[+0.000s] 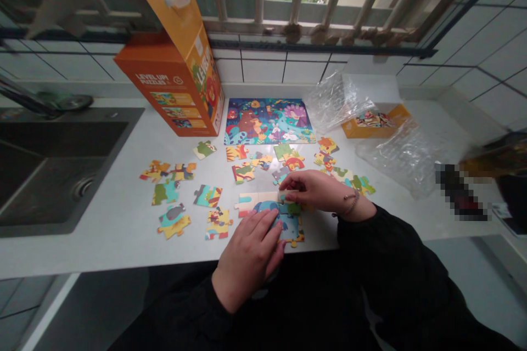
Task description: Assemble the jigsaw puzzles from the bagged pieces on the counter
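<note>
Near the counter's front edge lie several joined puzzle pieces (pixel 267 204) showing a blue elephant. My left hand (pixel 252 249) rests flat on their lower part, fingers stretched out, covering some of the picture. At their upper right edge my right hand (pixel 307 191) pinches a small puzzle piece (pixel 284 196) between thumb and fingers; much of that piece is hidden. A loose yellow piece (pixel 217 224) and a teal piece (pixel 208 196) lie left of the joined ones. More loose pieces (pixel 242 173) are spread above my hands.
Behind the pieces lies a finished-looking dark blue picture (pixel 269 120). An orange puzzle box (pixel 168 88) stands open at the back left. Crumpled clear plastic (pixel 411 153) and a small open box (pixel 370 130) are at the right. A sink (pixel 49 175) is at the far left.
</note>
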A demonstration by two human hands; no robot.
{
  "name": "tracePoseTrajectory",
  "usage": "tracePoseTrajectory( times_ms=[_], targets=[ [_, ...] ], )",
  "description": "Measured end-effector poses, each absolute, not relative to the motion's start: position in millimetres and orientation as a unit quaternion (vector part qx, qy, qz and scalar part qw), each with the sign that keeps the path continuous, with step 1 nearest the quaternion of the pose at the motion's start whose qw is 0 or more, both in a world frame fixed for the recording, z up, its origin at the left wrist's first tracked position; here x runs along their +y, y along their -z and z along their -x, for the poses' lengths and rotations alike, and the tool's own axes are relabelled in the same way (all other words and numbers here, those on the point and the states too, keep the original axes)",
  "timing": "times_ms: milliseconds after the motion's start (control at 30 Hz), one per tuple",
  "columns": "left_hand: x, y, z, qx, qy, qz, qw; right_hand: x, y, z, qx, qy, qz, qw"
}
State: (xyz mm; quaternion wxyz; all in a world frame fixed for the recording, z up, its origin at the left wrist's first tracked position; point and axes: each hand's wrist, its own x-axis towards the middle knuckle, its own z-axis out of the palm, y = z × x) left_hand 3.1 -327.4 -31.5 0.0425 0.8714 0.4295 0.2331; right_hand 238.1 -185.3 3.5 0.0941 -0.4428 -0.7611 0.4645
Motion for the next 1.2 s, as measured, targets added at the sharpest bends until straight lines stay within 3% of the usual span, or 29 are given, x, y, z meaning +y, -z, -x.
tracePoseTrajectory(
  times_ms=[300,700,933,1067,1200],
  targets=[
    [-327.0,30.3,-3.2,0.429,-0.232,-0.872,0.040,-199.7,-8.0,-225.5,-0.836,-0.288,0.456,0.097],
    [-326.1,26.6,-2.8,0.422,-0.210,-0.881,0.050,-217.4,-2.5,-223.7,-0.846,-0.242,0.463,0.106],
    [-326.7,33.2,-0.4,0.419,-0.197,-0.886,0.037,-229.8,10.1,-257.4,-0.814,-0.112,0.534,0.201],
    [-322.4,35.3,1.3,0.417,-0.201,-0.886,0.040,-245.4,18.0,-281.7,-0.806,-0.035,0.564,0.177],
    [-314.1,33.6,7.1,0.415,-0.189,-0.889,0.037,-257.4,25.8,-287.0,-0.822,-0.039,0.548,0.153]
  ],
)
